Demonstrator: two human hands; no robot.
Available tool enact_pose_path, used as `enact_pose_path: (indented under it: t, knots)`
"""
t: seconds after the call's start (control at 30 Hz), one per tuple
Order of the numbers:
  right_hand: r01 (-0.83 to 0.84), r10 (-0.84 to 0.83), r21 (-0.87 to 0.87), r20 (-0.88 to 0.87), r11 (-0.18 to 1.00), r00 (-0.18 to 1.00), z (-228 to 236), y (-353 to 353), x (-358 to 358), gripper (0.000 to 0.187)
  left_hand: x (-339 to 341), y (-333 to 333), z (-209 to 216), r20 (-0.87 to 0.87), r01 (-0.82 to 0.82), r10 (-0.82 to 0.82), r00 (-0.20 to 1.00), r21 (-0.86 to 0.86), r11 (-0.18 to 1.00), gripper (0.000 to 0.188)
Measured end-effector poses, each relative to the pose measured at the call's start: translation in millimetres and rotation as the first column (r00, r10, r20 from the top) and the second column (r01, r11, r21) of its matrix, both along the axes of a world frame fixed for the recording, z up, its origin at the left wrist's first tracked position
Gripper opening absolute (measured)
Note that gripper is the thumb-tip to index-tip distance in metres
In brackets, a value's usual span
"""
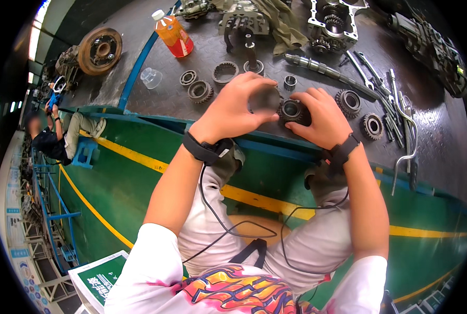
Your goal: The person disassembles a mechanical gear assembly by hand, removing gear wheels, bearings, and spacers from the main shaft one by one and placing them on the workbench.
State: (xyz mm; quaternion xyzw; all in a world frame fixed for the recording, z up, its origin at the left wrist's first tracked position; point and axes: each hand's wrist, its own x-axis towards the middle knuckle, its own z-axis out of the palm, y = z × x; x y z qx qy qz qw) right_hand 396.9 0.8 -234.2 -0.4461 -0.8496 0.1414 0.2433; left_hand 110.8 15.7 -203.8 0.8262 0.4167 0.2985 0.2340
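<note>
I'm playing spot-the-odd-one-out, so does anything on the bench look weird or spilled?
Yes, two things look a bit odd: the drink bottle and the clear cup, towards the left side of the bench. They look like snack-time things, but they share it with metal gears. I can't see any spill.

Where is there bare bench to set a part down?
Right: bare bench between the bent rod and the gearbox casing. Left: a smaller patch between the clear cup and the front edge. Crowded: the middle, where the left hand and right hand sit among gears, and around the wrenches.
</note>
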Motion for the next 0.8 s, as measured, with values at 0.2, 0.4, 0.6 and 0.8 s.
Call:
enact_pose_path:
  t: [0.2, 0.4, 0.6, 0.8]
  knots:
    - [0.002, -0.005, -0.053, -0.049, 0.999, 0.999, 0.9, -1.3, 6.9, 0.076, 43.2, 5.3, -9.3, 0.052, 0.155, -0.156, 0.986, 0.033, 0.987, 0.067]
    - [-0.026, 0.022, -0.027, -0.126, 0.999, 0.992, -5.3, -1.3, 14.4, 0.083, 46.1, 10.9, -17.5, 0.015, 0.145, -0.147, 0.989, 0.059, 0.988, 0.072]
    - [-0.059, 0.035, -0.089, -0.256, 0.994, 0.966, 2.6, -6.3, 12.0, 0.085, 23.9, 9.3, 3.4, 0.061, 0.144, -0.137, 0.989, -0.138, 0.98, 0.076]
    - [-0.085, 0.058, -0.1, -0.247, 0.991, 0.967, 2.2, 2.6, 3.7, 0.072, -9.8, 12.9, -6.6, -0.166, 0.073, -0.107, 0.98, -0.2, 0.977, 0.066]
